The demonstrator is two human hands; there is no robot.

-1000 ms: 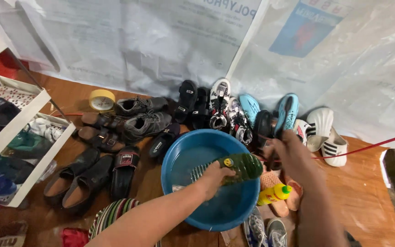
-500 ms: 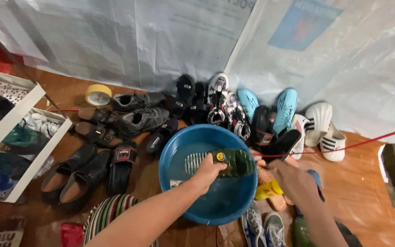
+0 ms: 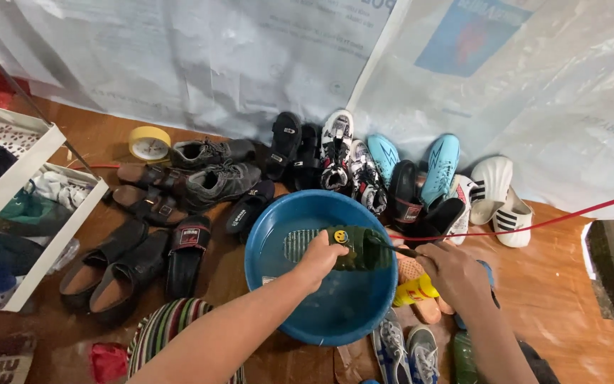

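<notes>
— What's in the left hand?

— A dark green clog, gripped at its heel over the blue basin on the wooden floor. Its long axis runs left to right, toe toward the right hand.

— And the right?

— Closed on a thin dark handle, probably a brush, its tip meeting the clog's toe. Shoes line the plastic sheet behind.
</notes>
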